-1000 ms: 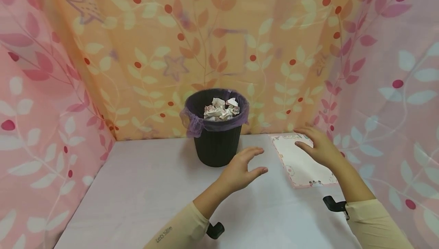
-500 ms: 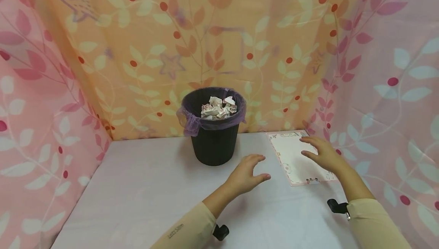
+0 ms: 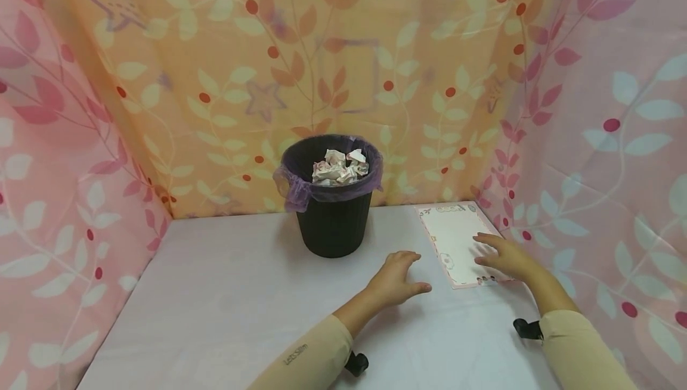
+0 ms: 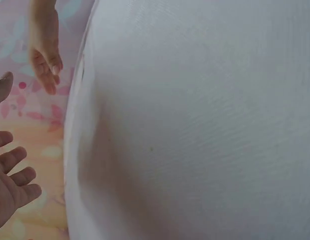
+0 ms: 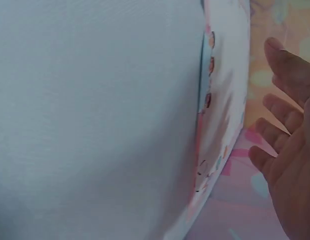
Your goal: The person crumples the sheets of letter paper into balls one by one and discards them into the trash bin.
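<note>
My left hand [image 3: 394,279] hovers over the table in front of the bin, thumb and fingers apart with nothing between them. Over the lower right part of a sheet of decorated paper [image 3: 456,241] is my right hand [image 3: 507,257], its fingers spread and holding nothing. The sheet lies flat on the table and has a pink patterned border; my right hand covers part of its right side. A black trash bin [image 3: 333,229] stands upright at the back, lined with a purple bag [image 3: 370,184]. Several crumpled papers [image 3: 338,169] fill its upper part.
A white cloth covers the table [image 3: 214,294]. An orange leaf-patterned curtain [image 3: 225,80] rises right behind the bin, and pink curtains [image 3: 606,157] close off both sides. Black wrist mounts [image 3: 356,364] stick out below the sleeves.
Both hands have come down and nearer to me, the left also shifting right. More of the paper's top shows now. The bin and the sheet stay in place while the view shifts slightly.
</note>
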`<state>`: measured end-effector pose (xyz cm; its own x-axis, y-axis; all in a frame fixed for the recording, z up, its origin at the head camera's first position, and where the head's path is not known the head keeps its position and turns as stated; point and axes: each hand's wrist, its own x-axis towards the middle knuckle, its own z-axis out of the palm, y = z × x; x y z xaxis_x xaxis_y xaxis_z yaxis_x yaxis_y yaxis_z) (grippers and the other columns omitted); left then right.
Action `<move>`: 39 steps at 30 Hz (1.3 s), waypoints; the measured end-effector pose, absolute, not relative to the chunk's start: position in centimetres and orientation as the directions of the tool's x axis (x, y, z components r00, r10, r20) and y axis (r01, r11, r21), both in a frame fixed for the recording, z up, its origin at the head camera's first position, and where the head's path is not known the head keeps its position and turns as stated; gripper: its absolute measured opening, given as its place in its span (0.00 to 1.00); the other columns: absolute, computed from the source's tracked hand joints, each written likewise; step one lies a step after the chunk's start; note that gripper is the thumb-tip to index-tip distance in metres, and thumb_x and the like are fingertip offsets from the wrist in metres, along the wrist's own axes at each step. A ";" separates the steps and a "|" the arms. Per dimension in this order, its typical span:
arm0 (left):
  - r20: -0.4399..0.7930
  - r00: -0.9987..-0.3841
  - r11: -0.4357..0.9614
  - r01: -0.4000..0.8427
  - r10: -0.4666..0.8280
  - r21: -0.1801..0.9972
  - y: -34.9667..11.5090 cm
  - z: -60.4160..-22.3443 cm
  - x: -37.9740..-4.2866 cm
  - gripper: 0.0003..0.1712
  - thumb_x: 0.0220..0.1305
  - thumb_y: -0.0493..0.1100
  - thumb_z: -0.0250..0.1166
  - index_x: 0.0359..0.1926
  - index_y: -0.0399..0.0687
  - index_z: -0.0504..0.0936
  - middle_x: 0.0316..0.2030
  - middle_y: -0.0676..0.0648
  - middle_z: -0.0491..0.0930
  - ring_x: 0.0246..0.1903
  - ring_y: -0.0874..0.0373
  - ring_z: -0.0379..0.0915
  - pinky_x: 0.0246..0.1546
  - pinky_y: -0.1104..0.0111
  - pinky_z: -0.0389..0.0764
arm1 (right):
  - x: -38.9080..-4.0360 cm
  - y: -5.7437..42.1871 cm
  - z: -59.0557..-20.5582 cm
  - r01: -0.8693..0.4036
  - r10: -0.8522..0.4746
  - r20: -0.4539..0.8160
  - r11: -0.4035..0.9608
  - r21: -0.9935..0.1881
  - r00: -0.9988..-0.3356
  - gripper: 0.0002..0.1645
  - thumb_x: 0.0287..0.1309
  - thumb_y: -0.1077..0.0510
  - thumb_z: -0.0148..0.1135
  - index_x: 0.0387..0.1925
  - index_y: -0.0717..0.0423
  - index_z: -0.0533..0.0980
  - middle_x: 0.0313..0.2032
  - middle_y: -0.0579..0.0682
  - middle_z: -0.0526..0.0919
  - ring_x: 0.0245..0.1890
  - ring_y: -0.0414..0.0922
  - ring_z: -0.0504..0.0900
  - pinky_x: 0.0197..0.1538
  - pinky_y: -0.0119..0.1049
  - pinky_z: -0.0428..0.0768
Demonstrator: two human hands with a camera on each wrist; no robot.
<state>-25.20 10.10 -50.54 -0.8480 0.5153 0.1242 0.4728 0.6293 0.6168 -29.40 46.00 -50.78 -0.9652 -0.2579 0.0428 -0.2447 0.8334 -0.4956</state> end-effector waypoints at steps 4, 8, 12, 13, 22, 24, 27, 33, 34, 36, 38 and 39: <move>0.099 -0.852 0.646 0.460 0.514 0.609 10.6 -51.4 -25.4 0.42 0.61 0.62 0.73 0.71 0.54 0.72 0.70 0.53 0.71 0.72 0.55 0.62 0.70 0.63 0.70 | -29.0 46.3 -51.9 -0.200 -0.249 -0.031 0.839 -0.506 -0.968 0.45 0.58 0.45 0.74 0.70 0.64 0.70 0.73 0.71 0.63 0.72 0.76 0.55 0.69 0.75 0.55; 0.077 -0.851 0.652 0.453 0.520 0.608 10.7 -52.2 -25.6 0.43 0.60 0.63 0.73 0.71 0.53 0.73 0.69 0.53 0.71 0.71 0.54 0.63 0.70 0.63 0.70 | -28.5 46.6 -53.1 -0.197 -0.264 -0.064 0.839 -0.507 -0.962 0.46 0.57 0.44 0.75 0.69 0.65 0.70 0.72 0.73 0.61 0.73 0.77 0.51 0.69 0.76 0.52; 0.067 -0.848 0.644 0.449 0.526 0.619 10.8 -52.7 -25.8 0.43 0.59 0.63 0.74 0.70 0.51 0.73 0.68 0.52 0.72 0.70 0.54 0.65 0.70 0.64 0.70 | -28.0 46.6 -53.8 -0.222 -0.285 -0.050 0.833 -0.507 -0.957 0.45 0.58 0.44 0.74 0.68 0.66 0.71 0.73 0.73 0.61 0.72 0.76 0.53 0.69 0.75 0.52; 0.063 -0.849 0.644 0.445 0.525 0.623 10.8 -52.9 -25.8 0.43 0.60 0.63 0.74 0.70 0.51 0.73 0.69 0.52 0.72 0.70 0.54 0.64 0.70 0.64 0.70 | -27.9 46.5 -53.9 -0.231 -0.288 -0.038 0.833 -0.502 -0.957 0.44 0.58 0.44 0.73 0.68 0.66 0.71 0.73 0.73 0.61 0.72 0.76 0.54 0.69 0.75 0.53; 0.082 -0.852 0.633 0.444 0.517 0.634 10.7 -53.5 -26.5 0.43 0.58 0.62 0.75 0.69 0.48 0.74 0.67 0.49 0.74 0.70 0.51 0.64 0.71 0.63 0.69 | -27.1 43.8 -53.7 -0.296 -0.320 0.022 0.846 -0.445 -0.947 0.43 0.59 0.41 0.73 0.66 0.64 0.74 0.71 0.71 0.66 0.70 0.75 0.59 0.67 0.74 0.58; 0.078 -0.855 0.638 0.441 0.513 0.631 10.7 -53.6 -26.7 0.43 0.58 0.62 0.75 0.69 0.48 0.74 0.67 0.49 0.74 0.70 0.51 0.64 0.71 0.63 0.69 | -27.0 43.0 -53.9 -0.314 -0.332 0.030 0.853 -0.416 -0.943 0.43 0.58 0.40 0.72 0.66 0.63 0.74 0.71 0.71 0.67 0.69 0.75 0.61 0.67 0.74 0.60; 0.074 -0.857 0.642 0.436 0.509 0.631 10.7 -53.8 -27.0 0.43 0.58 0.61 0.76 0.69 0.47 0.74 0.67 0.49 0.74 0.71 0.52 0.63 0.71 0.63 0.68 | -26.8 41.8 -53.9 -0.336 -0.347 0.042 0.859 -0.387 -0.937 0.43 0.58 0.39 0.72 0.65 0.64 0.75 0.70 0.71 0.68 0.68 0.75 0.63 0.66 0.74 0.62; 0.046 -0.868 0.674 0.417 0.495 0.610 11.0 -54.4 -27.3 0.45 0.56 0.62 0.77 0.69 0.48 0.74 0.68 0.50 0.74 0.71 0.53 0.63 0.72 0.62 0.68 | -26.1 39.9 -54.0 -0.356 -0.362 0.052 0.865 -0.353 -0.931 0.42 0.57 0.39 0.73 0.64 0.62 0.76 0.69 0.68 0.71 0.68 0.72 0.67 0.66 0.72 0.64; 0.045 -0.868 0.680 0.419 0.495 0.602 11.0 -54.5 -27.4 0.46 0.55 0.63 0.77 0.69 0.47 0.74 0.68 0.50 0.74 0.71 0.53 0.63 0.72 0.62 0.68 | -25.9 39.6 -54.1 -0.360 -0.364 0.055 0.867 -0.345 -0.930 0.42 0.57 0.39 0.73 0.64 0.62 0.76 0.69 0.68 0.71 0.68 0.71 0.67 0.67 0.71 0.65; 0.047 -0.865 0.692 0.430 0.499 0.580 11.1 -54.7 -27.4 0.47 0.55 0.63 0.77 0.69 0.46 0.74 0.68 0.49 0.73 0.72 0.52 0.64 0.72 0.61 0.67 | -25.7 39.1 -54.1 -0.374 -0.374 0.064 0.870 -0.322 -0.925 0.42 0.56 0.38 0.73 0.64 0.61 0.77 0.68 0.67 0.73 0.67 0.70 0.69 0.66 0.70 0.67; 0.050 -0.861 0.699 0.442 0.505 0.562 11.1 -54.8 -27.5 0.47 0.54 0.63 0.78 0.69 0.46 0.74 0.69 0.48 0.73 0.72 0.51 0.63 0.73 0.60 0.66 | -25.6 38.6 -54.1 -0.386 -0.382 0.076 0.872 -0.302 -0.921 0.43 0.55 0.37 0.74 0.63 0.60 0.78 0.67 0.67 0.74 0.66 0.71 0.71 0.65 0.71 0.68; 0.052 -0.859 0.702 0.449 0.509 0.553 11.2 -54.8 -27.5 0.47 0.54 0.63 0.78 0.69 0.46 0.74 0.69 0.48 0.73 0.73 0.50 0.62 0.74 0.60 0.65 | -25.5 38.3 -54.1 -0.386 -0.380 0.079 0.874 -0.295 -0.922 0.43 0.54 0.36 0.74 0.63 0.59 0.78 0.67 0.66 0.74 0.66 0.71 0.71 0.64 0.71 0.68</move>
<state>-27.49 11.15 -54.84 -0.8594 0.5086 0.0516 0.4487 0.7021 0.5528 -25.51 38.33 -54.10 -0.9216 -0.3801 0.0788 -0.3858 0.8742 -0.2948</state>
